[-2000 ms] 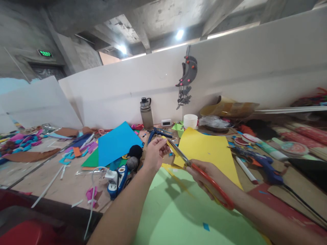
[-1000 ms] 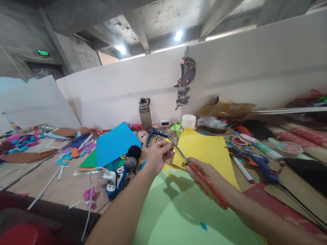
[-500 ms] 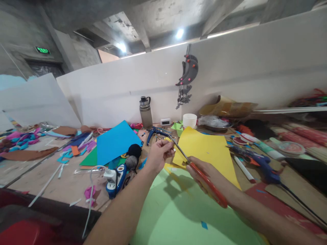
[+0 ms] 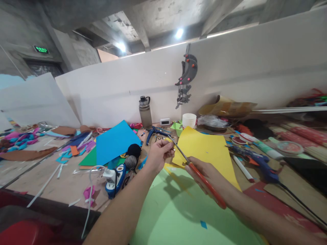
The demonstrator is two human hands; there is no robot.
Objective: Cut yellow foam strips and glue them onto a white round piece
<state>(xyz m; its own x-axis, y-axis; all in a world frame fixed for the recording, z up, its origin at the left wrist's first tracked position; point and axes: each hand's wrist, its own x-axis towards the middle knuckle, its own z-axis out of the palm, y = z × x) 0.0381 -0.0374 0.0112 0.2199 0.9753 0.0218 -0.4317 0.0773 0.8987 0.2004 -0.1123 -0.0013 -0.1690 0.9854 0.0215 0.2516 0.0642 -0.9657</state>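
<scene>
My right hand (image 4: 206,177) grips red-handled scissors (image 4: 201,178), whose metal blades point up and left toward my left hand (image 4: 158,154). My left hand pinches a small scrap of yellow paper (image 4: 168,140) at the blade tips; the piece is tiny and mostly hidden by my fingers. Behind the blades lies a large yellow sheet (image 4: 206,153), and under both forearms a pale green sheet (image 4: 184,214) covers the near table.
A blue sheet (image 4: 113,143), yarn balls (image 4: 134,151) and a blue charger with a white cable (image 4: 114,177) lie to the left. A water bottle (image 4: 145,112), white cup (image 4: 189,120) and blue pliers (image 4: 155,132) stand at the back. A blue glue gun (image 4: 255,160) lies to the right.
My left hand has drifted slightly right and closer to the scissor tips. The yellow scrap in my fingers looks smaller than two seconds ago. The scissors stay in my right hand.
</scene>
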